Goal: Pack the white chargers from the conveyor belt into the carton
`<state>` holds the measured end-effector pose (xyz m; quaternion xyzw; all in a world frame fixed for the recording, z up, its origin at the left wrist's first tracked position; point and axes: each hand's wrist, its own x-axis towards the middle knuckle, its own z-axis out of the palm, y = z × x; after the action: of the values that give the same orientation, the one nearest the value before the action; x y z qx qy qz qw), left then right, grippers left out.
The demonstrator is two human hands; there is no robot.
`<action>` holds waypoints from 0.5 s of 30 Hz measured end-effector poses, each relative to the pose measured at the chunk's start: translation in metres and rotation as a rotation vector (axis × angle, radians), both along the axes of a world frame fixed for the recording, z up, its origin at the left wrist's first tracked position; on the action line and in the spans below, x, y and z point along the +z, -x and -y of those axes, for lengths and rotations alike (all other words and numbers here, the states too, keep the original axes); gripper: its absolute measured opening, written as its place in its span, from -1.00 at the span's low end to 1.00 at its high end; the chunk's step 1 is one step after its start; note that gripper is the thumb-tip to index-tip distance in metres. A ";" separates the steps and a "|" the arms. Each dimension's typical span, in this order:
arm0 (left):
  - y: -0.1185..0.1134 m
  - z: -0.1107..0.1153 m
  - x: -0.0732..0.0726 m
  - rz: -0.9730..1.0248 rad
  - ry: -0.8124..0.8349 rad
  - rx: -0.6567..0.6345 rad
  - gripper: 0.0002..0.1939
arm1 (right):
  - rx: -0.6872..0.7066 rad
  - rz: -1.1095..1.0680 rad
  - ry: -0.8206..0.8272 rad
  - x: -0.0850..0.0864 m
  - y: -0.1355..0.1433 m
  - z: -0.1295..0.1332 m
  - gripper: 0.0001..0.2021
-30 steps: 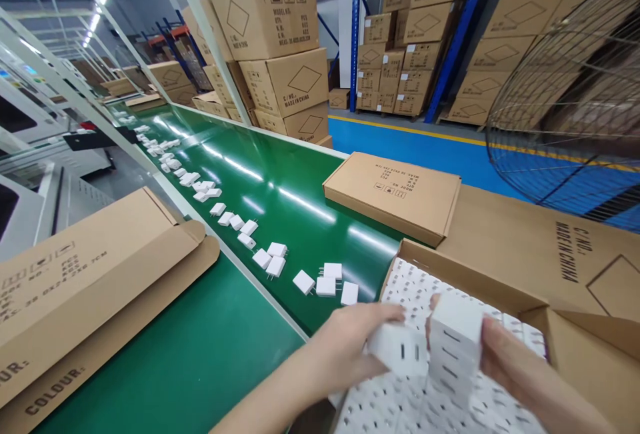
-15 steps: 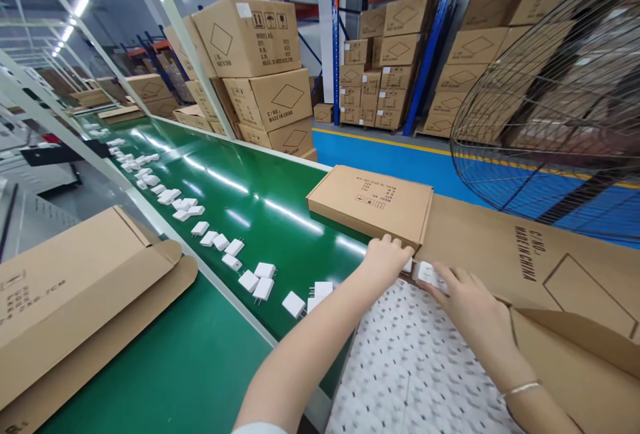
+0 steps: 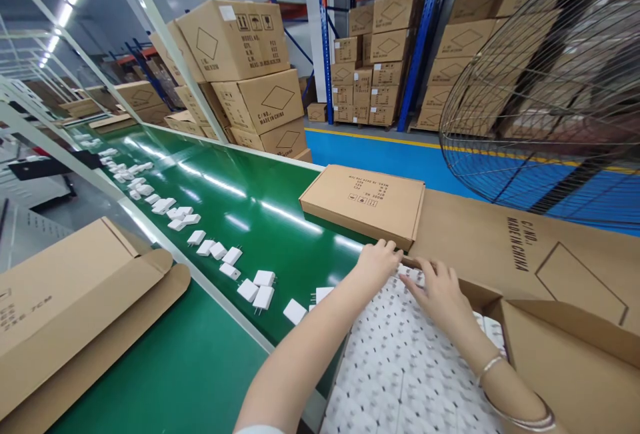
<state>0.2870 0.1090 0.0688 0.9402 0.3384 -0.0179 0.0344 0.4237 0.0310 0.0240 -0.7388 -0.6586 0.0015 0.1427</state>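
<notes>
White plug-in chargers point(image 3: 400, 354) stand packed in tight rows, prongs up, inside an open cardboard carton point(image 3: 480, 291). At the carton's far end my right hand point(image 3: 443, 291) has its thumb and fingers around a white charger point(image 3: 416, 277) at the end of the rows. Beside it, my left hand point(image 3: 379, 262) is closed with curled fingers at the carton's far left corner; whatever its fingertips hold is hidden. More loose white chargers point(image 3: 263, 298) lie scattered along the green conveyor belt point(image 3: 280, 241) to the left.
A closed flat carton point(image 3: 365, 204) lies on the belt's far side, just beyond my hands. An open-flapped carton point(image 3: 75, 301) sits at the left. A large wire-caged fan point(image 3: 540, 87) stands at right. Stacked boxes point(image 3: 255, 87) rise behind the belt.
My right hand has moved left and forward with a charger to the end of the packed rows, closer to my left hand. The view has shifted slightly.
</notes>
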 end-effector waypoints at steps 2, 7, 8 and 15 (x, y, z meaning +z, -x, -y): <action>0.001 -0.001 0.001 0.024 0.018 0.039 -0.48 | -0.030 -0.010 -0.020 -0.002 -0.001 0.000 -0.51; 0.015 -0.006 0.006 0.064 0.069 0.112 -0.67 | -0.080 -0.004 -0.033 -0.011 -0.009 -0.003 -0.54; 0.023 -0.006 0.007 0.072 0.081 0.122 -0.69 | -0.078 -0.021 -0.042 -0.013 -0.012 -0.004 -0.54; 0.106 0.038 -0.013 -0.078 0.147 0.450 -0.76 | -0.047 0.123 -0.113 0.003 -0.005 0.003 -0.60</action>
<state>0.1810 0.0706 0.0562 0.8347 0.5382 -0.0709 0.0928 0.4290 0.0277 0.0268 -0.7434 -0.6478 -0.0844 0.1437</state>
